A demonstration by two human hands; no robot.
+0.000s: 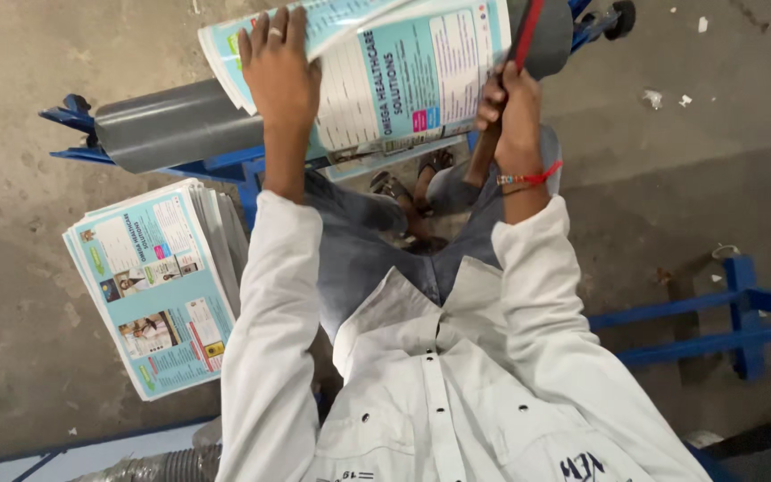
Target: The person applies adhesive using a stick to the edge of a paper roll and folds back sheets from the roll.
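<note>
**Layout about the hands, head view**

Left hand (278, 67): lay flat on the folded sheets (403, 80), which were draped over the pipe (171, 125). Pipe: ran crosswise beneath both hands, resting on the frame (73, 116). Right hand (515, 107): at the sheets' right edge, closed about a stick (528, 31) rising ahead of it. Stack of leaflets (158, 286): on the floor (11, 71), behind and left of the left hand. Second frame (725, 321): on the floor, behind and right of the right hand.
</note>
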